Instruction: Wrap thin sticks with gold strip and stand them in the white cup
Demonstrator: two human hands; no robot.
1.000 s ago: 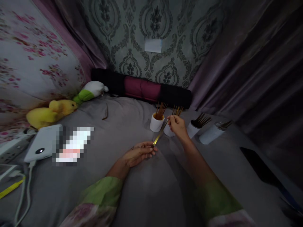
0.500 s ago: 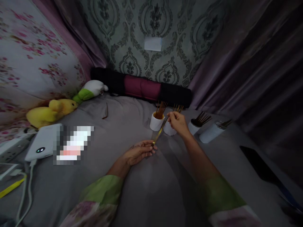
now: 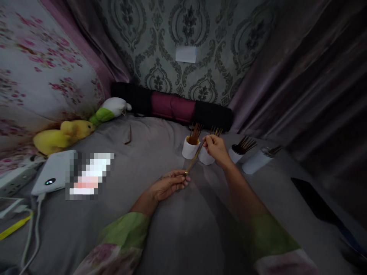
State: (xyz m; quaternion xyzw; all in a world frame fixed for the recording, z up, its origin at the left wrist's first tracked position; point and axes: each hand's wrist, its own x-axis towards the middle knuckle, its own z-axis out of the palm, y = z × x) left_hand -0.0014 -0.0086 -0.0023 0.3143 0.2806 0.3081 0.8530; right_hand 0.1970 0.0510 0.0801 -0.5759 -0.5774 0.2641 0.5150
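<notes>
My left hand [image 3: 168, 186] rests on the grey bedsheet [image 3: 160, 229] with its fingers pinched on the lower end of a thin gold utensil [image 3: 194, 160]. My right hand [image 3: 216, 148] is closed on the upper end of the same utensil, just in front of two white cups. The left cup [image 3: 190, 148] holds several gold and brown sticks. The second cup [image 3: 206, 157] is partly hidden by my right hand. Further right stand a third white cup [image 3: 235, 154] with dark utensils and a tilted fourth one [image 3: 255, 162].
A black and maroon bolster [image 3: 172, 106] lies against the patterned wall. Yellow [image 3: 60, 136] and green-white plush toys [image 3: 110, 109] sit at the left, with a white power bank [image 3: 53, 175], cables and a blurred patch. A dark phone [image 3: 312, 202] lies at the right.
My right hand has dropped slightly and moved closer to the cups with the utensil's upper end. The left hand has stayed in place.
</notes>
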